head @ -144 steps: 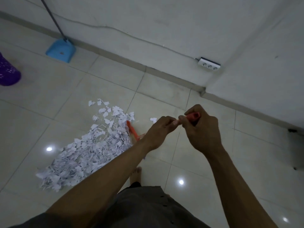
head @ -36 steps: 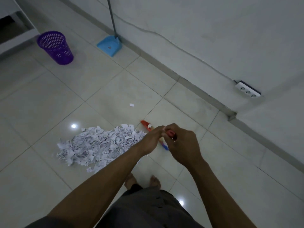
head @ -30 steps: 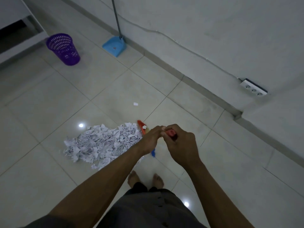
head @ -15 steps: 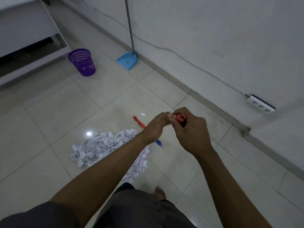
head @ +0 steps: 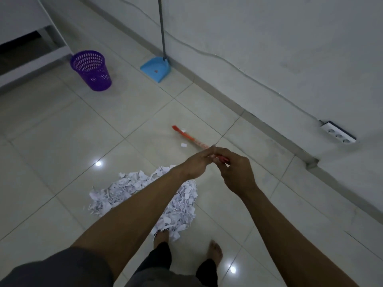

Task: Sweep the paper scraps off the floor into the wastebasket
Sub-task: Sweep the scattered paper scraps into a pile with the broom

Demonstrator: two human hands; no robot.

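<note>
Swinging out from the edge of the heap, where it sat half a second ago, the red broom (head: 187,137) now reaches toward twelve o'clock, its head past a stray scrap (head: 183,144) lying alone on the floor (head: 62,141). I see my left hand (head: 195,165) with its fingers pressed together and curled round the thin handle, and my right hand (head: 237,175) wrapped round the handle's upper end just behind it; the two hands touch. The pile of paper scraps (head: 132,188) lies at six o'clock, right against my bare feet (head: 215,250), partly hidden under my left forearm. The purple wastebasket (head: 91,70) stands well apart at ten o'clock, and the blue dustpan (head: 156,68) leans at the wall (head: 269,38) at eleven o'clock. I judge the step in hand is fetching that loose scrap home to the heap. To do it well I want the bristles down flat beyond the scrap, then one short, low pull toward six o'clock, slow enough that the paper does not flutter aside. One scrap seems stuck on the broom head, so a small tap over the heap should free it.
</note>
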